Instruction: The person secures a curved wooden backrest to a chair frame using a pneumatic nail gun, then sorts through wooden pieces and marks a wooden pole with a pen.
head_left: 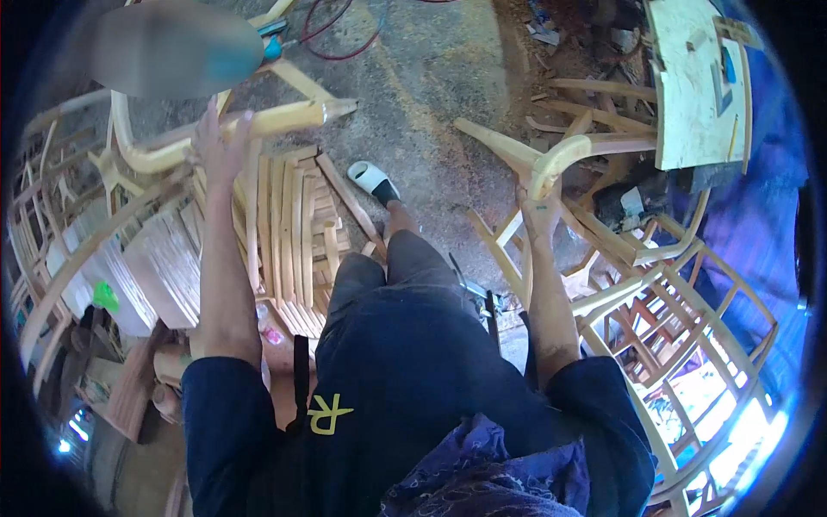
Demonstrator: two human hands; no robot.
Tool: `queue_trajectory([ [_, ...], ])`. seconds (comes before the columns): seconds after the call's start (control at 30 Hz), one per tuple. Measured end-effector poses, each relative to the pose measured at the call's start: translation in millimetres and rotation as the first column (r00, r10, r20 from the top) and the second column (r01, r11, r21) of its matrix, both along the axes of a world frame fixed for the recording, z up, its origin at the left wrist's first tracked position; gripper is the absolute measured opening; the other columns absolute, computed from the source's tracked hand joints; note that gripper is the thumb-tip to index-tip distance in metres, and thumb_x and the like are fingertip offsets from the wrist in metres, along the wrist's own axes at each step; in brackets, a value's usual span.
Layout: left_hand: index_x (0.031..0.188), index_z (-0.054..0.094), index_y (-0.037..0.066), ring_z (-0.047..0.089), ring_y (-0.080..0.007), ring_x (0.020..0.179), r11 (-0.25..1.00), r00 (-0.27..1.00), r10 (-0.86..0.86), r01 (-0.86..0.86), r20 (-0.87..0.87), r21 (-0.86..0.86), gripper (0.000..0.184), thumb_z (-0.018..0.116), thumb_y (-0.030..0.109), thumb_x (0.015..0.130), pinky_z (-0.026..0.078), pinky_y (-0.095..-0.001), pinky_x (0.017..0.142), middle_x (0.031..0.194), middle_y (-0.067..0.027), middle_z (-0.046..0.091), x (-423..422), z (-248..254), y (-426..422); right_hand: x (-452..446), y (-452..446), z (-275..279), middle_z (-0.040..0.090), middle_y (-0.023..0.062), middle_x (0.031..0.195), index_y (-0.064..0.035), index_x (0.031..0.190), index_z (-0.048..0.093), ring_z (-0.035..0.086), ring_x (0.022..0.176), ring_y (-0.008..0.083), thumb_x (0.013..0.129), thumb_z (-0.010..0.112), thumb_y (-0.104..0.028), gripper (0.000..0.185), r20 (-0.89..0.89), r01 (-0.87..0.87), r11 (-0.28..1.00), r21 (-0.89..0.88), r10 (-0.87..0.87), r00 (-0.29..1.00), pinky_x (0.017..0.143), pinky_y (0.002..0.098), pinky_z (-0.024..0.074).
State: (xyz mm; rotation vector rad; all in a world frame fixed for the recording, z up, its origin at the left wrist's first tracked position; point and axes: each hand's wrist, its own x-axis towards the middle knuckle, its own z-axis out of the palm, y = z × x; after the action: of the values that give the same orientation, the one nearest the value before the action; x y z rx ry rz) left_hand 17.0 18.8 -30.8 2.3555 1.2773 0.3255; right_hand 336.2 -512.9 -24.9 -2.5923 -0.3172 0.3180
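On the left, my left hand (220, 148) is stretched out with its fingers apart, against or just over a curved wooden frame piece (284, 119); whether it touches cannot be made out. My right hand (540, 211) is closed round the underside of a curved wooden piece (564, 162), whose tapered end points up and left. Part of that hand is hidden by the wood. Between my arms, stacked wooden slats (284, 224) lie left of my legs.
Wooden frames stand at far left (60, 172) and lower right (680, 345). A pale board (699, 95) is at upper right. A red hose (340, 56) lies on the concrete floor (413, 95). One foot wears a white slipper (369, 177). A blurred area covers the upper left.
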Motion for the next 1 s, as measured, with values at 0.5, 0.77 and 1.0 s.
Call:
queue_trajectory([
  [0.5, 0.152, 0.043, 0.001, 0.047, -0.0379, 0.141, 0.985, 0.980, -0.165, 0.158, 0.112, 0.066, 0.087, 0.070, 0.057, 0.090, 0.023, -0.0524, 0.123, 0.147, -0.0254, 0.055, -14.2, 7.5, 12.5, 9.6, -15.4, 0.3, 0.074, 0.0181, 0.108, 0.0008, 0.117, 0.069, 0.071, 0.100, 0.0310, 0.080, 0.082, -0.027, 0.048, -0.061, -0.067, 0.991, -0.120, 0.060, 0.996, 0.091, 0.0412, 0.0535],
  [0.77, 0.151, 0.044, 0.002, 0.049, -0.0404, 0.140, 0.935, 0.916, 0.284, -0.198, 0.285, -0.294, 0.085, 0.080, 0.043, 0.086, 0.040, -0.0432, 0.116, 0.145, -0.0291, 0.054, -98.2, -8.1, -216.3, 20.5, -26.6, -17.1, 0.071, 0.0080, 0.084, 0.0029, 0.097, 0.072, 0.066, 0.074, 0.0191, 0.082, 0.084, -0.029, 0.037, -0.091, -0.200, 0.979, 0.037, 0.202, 0.975, 0.071, 0.0361, 0.0531],
  [1.0, 0.126, 0.066, 0.002, 0.065, -0.0426, 0.115, 0.743, 0.935, 0.351, -0.316, -0.059, -0.591, 0.058, 0.079, 0.036, 0.081, 0.050, -0.0470, 0.100, 0.114, -0.0289, 0.069, -231.4, -68.5, -487.0, 23.9, -21.9, -13.5, 0.073, 0.0098, 0.093, 0.0067, 0.103, 0.073, 0.066, 0.081, 0.0202, 0.079, 0.083, -0.027, 0.043, -0.126, -0.181, 0.983, 0.029, 0.183, 0.975, 0.075, 0.0348, 0.0528],
])
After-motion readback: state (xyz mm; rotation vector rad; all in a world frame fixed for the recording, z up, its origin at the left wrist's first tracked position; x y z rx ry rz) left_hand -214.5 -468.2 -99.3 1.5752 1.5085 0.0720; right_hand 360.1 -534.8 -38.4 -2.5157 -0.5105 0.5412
